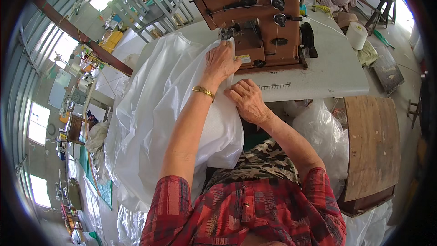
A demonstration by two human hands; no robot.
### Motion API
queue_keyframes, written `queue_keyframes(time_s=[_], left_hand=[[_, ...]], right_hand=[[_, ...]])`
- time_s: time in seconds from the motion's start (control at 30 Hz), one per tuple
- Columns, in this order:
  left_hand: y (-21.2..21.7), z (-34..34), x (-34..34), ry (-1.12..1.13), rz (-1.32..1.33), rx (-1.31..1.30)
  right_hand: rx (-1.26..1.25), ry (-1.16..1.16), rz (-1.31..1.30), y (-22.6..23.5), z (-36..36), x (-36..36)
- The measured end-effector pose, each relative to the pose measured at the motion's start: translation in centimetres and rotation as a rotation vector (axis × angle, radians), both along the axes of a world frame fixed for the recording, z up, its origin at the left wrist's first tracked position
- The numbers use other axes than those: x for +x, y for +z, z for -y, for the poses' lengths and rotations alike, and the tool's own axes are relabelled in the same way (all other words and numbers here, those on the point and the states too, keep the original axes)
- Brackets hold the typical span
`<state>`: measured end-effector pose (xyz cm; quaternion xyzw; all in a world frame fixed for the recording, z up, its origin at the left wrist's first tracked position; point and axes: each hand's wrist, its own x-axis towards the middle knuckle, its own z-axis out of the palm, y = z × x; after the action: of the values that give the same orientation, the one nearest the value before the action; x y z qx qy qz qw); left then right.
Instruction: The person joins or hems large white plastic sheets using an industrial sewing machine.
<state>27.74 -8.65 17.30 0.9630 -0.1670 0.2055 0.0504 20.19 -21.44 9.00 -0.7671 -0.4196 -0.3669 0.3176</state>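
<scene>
A large sheet of white woven fabric (150,105) drapes over the table's left side and down across my lap. Its right edge runs up to the needle area of a brown sewing machine (268,27). My left hand (220,61), with a gold watch (203,92) on its wrist, grips that edge close to the presser foot. Lower along the same edge, my right hand (249,100) is closed with the fabric pinched in its curled fingers. The left fingertips are partly hidden against the machine.
The pale sewing table (318,79) has a ruler scale along its front. A wooden board (372,148) and clear plastic film (318,127) lie to my right. A white thread cone (356,35) stands beyond the table's right side. Metal racks (150,7) are at the back left.
</scene>
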Motion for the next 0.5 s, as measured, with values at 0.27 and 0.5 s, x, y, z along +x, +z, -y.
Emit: queue_keyframes(time_s=[0.27, 0.5], left_hand=[[-0.8, -0.4, 0.4, 0.061, -0.027, -0.04], [-1.6, -0.9, 0.7, 0.061, 0.015, -0.166]], right_hand=[[-0.021, 0.084, 0.064, 0.1, 0.2, 0.2], [-0.009, 0.084, 0.034, -0.3, 0.0, -0.2]])
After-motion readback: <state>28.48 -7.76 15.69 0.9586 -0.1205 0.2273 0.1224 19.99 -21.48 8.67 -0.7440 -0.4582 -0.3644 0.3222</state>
